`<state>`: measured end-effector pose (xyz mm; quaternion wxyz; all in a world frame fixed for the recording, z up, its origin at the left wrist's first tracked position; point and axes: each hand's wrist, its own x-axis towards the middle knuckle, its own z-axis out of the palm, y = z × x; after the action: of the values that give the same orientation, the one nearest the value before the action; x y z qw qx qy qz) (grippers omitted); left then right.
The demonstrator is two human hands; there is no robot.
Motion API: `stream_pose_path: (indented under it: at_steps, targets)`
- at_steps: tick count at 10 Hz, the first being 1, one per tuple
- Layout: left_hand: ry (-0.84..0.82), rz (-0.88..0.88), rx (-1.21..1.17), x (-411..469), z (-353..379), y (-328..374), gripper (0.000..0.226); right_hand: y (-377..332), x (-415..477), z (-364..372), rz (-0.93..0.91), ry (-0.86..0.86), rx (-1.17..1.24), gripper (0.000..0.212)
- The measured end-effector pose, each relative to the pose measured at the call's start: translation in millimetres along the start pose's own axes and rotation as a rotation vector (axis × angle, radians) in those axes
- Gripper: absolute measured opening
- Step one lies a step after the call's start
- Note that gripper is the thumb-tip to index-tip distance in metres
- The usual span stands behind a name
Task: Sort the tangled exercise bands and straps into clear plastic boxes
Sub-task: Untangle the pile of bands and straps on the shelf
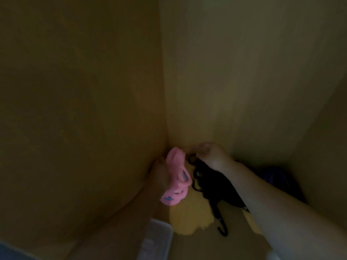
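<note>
Head view: gripping a bunched pink rubber exercise band (175, 166) in the left hand (159, 175), with fingers curled round it; pinching a tangled black hooked strap bundle (208, 186) in the right hand (212, 156), just beside, beyond a clear plastic box (157, 239).

Two walls meet in a corner (165, 91) straight ahead. Low in it, the left hand (159, 175) holds a bunch of looped bands (176, 175). Just right of them the right hand (212, 156) grips a tangle of straps (208, 184), which hangs below it with a hook (222, 229) lowest. A plastic box (157, 239) sits below the left forearm, nearest the camera. An unclear bundle (276, 177) lies behind the right forearm
</note>
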<state>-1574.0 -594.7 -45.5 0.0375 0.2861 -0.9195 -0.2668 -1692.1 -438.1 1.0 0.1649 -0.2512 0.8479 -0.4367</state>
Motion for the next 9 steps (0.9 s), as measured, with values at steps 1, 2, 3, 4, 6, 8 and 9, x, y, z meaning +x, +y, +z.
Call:
stream_pose_path:
  at_steps: [1, 2, 3, 4, 6, 8, 9]
  targets:
    - [0.114, 0.250, 0.141, -2.7, 25.5, -7.1, 0.050, 55.2, -32.9, -23.9, 0.275, -0.039, -0.634, 0.082]
    - [0.123, 0.454, 0.301, 0.7, 34.2, 6.1, 0.056, 84.1, -53.6, -29.7, 0.465, -0.108, -0.635, 0.108]
    - [-0.086, 0.678, 0.156, -31.6, 63.1, 44.6, 0.070, 105.1, -67.3, -25.5, 0.451, -0.117, -0.666, 0.113]
    - [-0.371, 0.666, 0.453, -54.5, 98.2, 43.8, 0.128, 116.9, -72.7, -19.0, 0.352, -0.068, -0.585, 0.104]
    - [-0.242, 0.499, 0.433, -51.7, 107.2, 36.7, 0.111, 111.4, -76.6, 11.0, 0.199, -0.050, -0.395, 0.079]
    - [-0.162, 0.525, 0.301, -49.2, 99.1, 27.7, 0.092, 103.1, -78.7, 20.0, 0.181, -0.098, -0.313, 0.077]
    - [-0.219, 0.511, 0.229, -55.6, 102.1, 25.7, 0.091, 104.4, -85.9, 8.8, 0.186, -0.107, -0.321, 0.077]
